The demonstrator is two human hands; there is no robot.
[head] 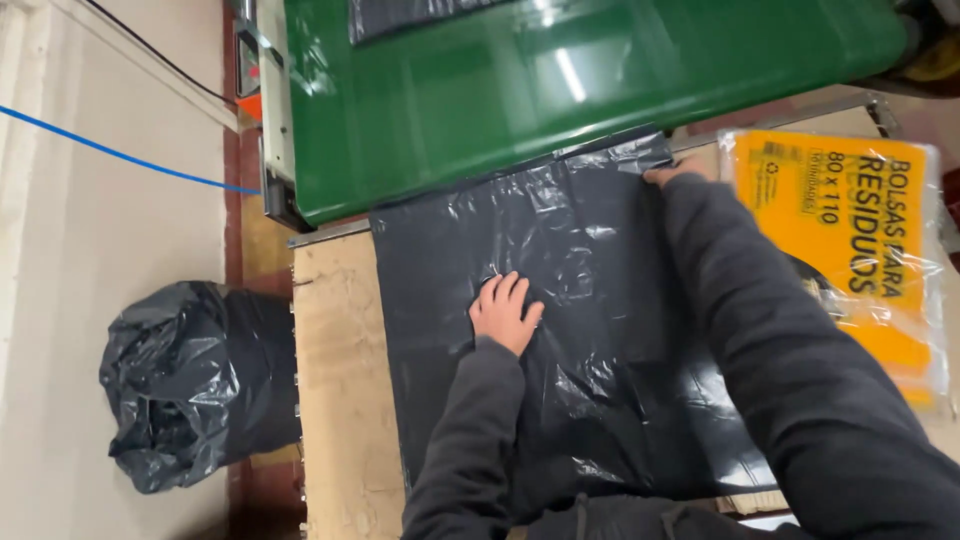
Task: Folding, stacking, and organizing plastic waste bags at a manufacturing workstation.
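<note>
Lying flat across the middle of the bench (pixel 335 400), a large black plastic bag (pixel 560 330) takes up most of the working surface, its far edge just overlapping the near edge of a green conveyor belt (pixel 560 90) that runs along the bench's far side. The left hand (pixel 505 312) rests palm down with fingers spread near the centre of the bag, gripping nothing; this looks like a way to pin the thin film so it cannot slide or bunch. The right hand (pixel 675 172) is at the bag's far right corner, close to the bench's far edge, with its fingers curled at the film's border. It appears to pinch that corner, though the sleeve hides most of the hand and I cannot tell for certain whether it is closed on it. The two hands are well apart, one on the bag's middle and one on its corner, which would suit holding the sheet taut and square.

Toward the right edge of the bench lies a yellow pack of bags (pixel 850 240) in clear wrapping, partly under the right forearm. Another dark sheet (pixel 400 15) sits farther along the belt. On the floor off the bench's left edge stands a stuffed black sack (pixel 190 385), open at the top.
</note>
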